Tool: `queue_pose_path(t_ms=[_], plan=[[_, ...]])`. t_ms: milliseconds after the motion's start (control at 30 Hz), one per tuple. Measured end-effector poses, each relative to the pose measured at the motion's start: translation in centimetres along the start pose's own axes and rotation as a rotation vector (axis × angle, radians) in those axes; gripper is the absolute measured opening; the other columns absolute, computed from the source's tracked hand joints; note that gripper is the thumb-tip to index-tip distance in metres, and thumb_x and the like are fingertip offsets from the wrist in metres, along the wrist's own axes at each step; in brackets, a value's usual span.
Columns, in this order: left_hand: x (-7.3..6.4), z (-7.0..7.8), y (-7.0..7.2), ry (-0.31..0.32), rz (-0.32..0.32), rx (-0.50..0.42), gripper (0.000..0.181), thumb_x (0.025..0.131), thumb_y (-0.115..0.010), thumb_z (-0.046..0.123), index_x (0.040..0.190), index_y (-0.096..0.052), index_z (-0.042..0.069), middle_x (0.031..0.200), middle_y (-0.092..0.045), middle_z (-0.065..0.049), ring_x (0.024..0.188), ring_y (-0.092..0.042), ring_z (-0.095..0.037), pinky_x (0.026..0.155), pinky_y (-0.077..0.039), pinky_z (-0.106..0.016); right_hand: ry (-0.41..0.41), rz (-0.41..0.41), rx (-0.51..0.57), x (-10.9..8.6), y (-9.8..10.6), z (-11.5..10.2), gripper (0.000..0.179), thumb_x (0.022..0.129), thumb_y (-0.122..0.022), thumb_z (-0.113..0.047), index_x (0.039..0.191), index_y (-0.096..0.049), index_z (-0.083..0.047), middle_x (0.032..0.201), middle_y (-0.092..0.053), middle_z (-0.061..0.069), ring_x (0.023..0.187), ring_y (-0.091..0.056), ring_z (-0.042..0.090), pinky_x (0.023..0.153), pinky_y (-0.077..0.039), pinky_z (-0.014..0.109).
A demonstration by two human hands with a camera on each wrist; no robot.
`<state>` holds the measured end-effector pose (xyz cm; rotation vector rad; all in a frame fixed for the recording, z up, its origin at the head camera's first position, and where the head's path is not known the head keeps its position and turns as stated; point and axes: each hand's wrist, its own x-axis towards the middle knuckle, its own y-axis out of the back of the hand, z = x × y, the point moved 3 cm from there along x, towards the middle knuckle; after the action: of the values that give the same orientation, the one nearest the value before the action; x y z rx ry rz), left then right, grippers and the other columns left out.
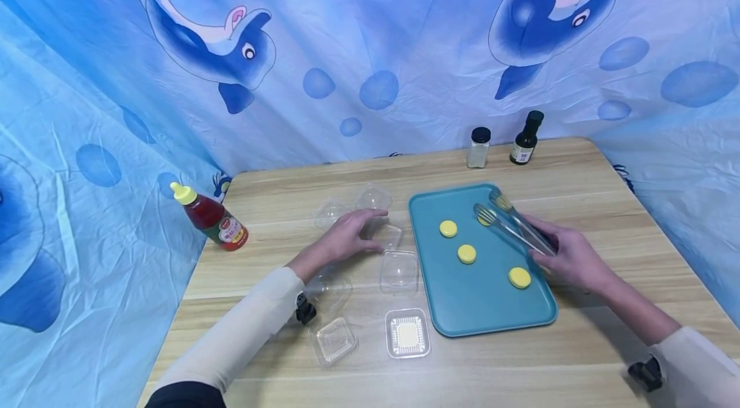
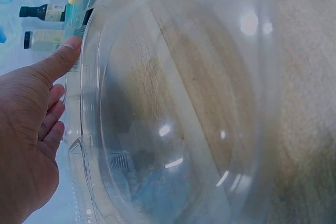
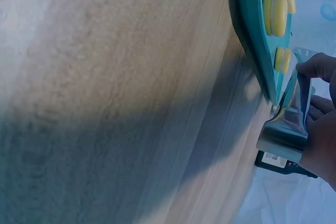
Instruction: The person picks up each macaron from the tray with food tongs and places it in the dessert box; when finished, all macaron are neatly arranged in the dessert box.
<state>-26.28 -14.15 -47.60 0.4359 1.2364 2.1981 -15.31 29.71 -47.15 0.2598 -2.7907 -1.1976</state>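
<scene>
My right hand (image 1: 569, 259) grips metal tongs (image 1: 523, 228) above a teal tray (image 1: 485, 315). The spread slotted tips of the tongs are beside a yellow macaron (image 1: 487, 218), partly covered by them. Also on the tray lie a macaron (image 1: 448, 229), another macaron (image 1: 466, 254) and a macaron (image 1: 519, 277) near the right edge. With thumb and fingers apart, my left hand (image 1: 349, 238) reaches over clear plastic boxes; its fingertips are close to a clear box (image 1: 390, 238). Whether they touch it I cannot tell. A large clear lid (image 2: 178, 103) fills much of the left wrist view.
Several clear containers lie around the left arm, among them an open box (image 1: 399, 270) and a ribbed box (image 1: 407, 333) with a pale middle. A red sauce bottle (image 1: 220, 225) stands at left. A shaker jar (image 1: 478, 148) and a dark bottle (image 1: 525, 140) stand at the back.
</scene>
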Motion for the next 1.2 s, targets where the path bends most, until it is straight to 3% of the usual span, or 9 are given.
queue_pose_path(t_ms=[267,567,700,1000,1200], plan=[[-0.02,-0.05,0.00,-0.006,-0.001,-0.005,0.085,0.083,-0.090,0.040,0.155,-0.052,0.016,0.161,-0.051,-0.007,0.150,-0.044,-0.028,0.127,-0.031,-0.049,0.016,-0.035,-0.005,-0.04,-0.36,-0.03,0.075,0.094,-0.072,0.005,0.162,-0.040,-0.001,0.150,-0.052,0.035,0.095,-0.060,0.030,0.064,-0.053,0.026],[0.00,-0.11,-0.03,-0.005,0.006,0.000,0.083,0.084,-0.090,0.040,0.155,-0.053,0.016,0.160,-0.052,-0.005,0.150,-0.045,-0.027,0.127,-0.032,-0.048,0.002,-0.060,0.015,-0.04,-0.53,0.16,0.074,0.095,-0.068,0.008,0.162,-0.039,-0.002,0.139,-0.058,0.033,0.074,-0.059,0.022,0.054,-0.054,0.028],[0.02,-0.10,-0.03,-0.006,0.006,0.003,0.083,0.084,-0.090,0.039,0.154,-0.054,0.015,0.159,-0.053,-0.005,0.149,-0.045,-0.027,0.127,-0.032,-0.047,-0.003,-0.065,0.022,-0.03,-0.51,0.12,0.074,0.095,-0.067,0.008,0.162,-0.040,-0.003,0.137,-0.059,0.031,0.070,-0.058,0.021,0.053,-0.053,0.028],[0.01,-0.09,0.01,-0.010,0.016,0.001,0.083,0.082,-0.091,0.039,0.153,-0.055,0.015,0.158,-0.054,-0.005,0.148,-0.047,-0.028,0.126,-0.034,-0.048,0.017,-0.063,0.004,0.03,-0.50,0.04,0.074,0.093,-0.069,0.010,0.161,-0.041,0.000,0.146,-0.054,0.037,0.079,-0.060,0.023,0.056,-0.055,0.028],[0.04,-0.11,0.00,-0.012,0.014,0.000,0.082,0.083,-0.091,0.040,0.153,-0.055,0.016,0.158,-0.054,-0.004,0.149,-0.046,-0.027,0.126,-0.033,-0.048,0.002,-0.066,0.010,-0.08,-0.48,0.03,0.076,0.093,-0.068,0.011,0.162,-0.039,-0.002,0.140,-0.058,0.035,0.071,-0.058,0.021,0.053,-0.053,0.028]])
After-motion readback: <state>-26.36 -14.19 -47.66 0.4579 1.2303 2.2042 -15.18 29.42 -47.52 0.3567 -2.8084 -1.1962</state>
